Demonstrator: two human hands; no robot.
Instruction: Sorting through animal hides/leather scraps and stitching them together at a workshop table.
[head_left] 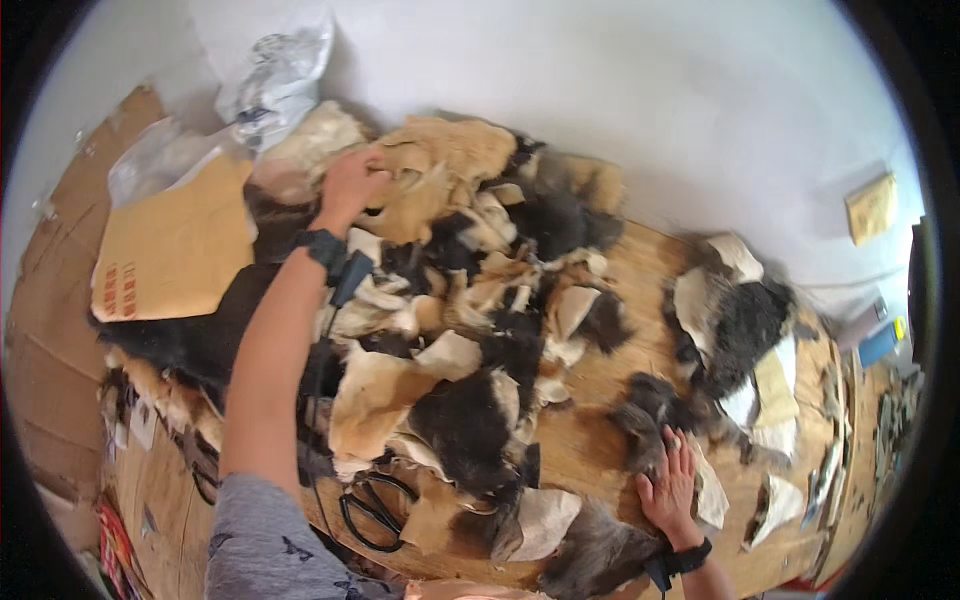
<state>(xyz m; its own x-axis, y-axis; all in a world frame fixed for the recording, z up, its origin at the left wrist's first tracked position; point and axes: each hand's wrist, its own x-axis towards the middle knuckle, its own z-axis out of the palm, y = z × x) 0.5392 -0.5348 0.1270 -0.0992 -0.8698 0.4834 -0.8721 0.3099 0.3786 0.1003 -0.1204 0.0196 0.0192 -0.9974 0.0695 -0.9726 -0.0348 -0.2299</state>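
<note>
Far out over the heap, my left hand (350, 188) is closed, its fingers curled at the edge of a tan fur hide (452, 145). What lies inside the fingers is partly hidden. My right hand (672, 488) lies flat on the table, fingers stretched out, touching a dark grey fur scrap (645, 415). Beside it is a pale piece of hide (709, 485). Between my arms spreads a pile of black, tan and cream fur scraps, among them a black piece (462, 425) and a tan piece (370, 400).
Black-handled scissors (375, 515) lie near the front edge of the wooden table (625, 290). A yellow paper envelope (175, 250) and a clear plastic bag (285, 75) are at the left. More black and grey fur (745, 325) sits at the right. A white wall stands behind.
</note>
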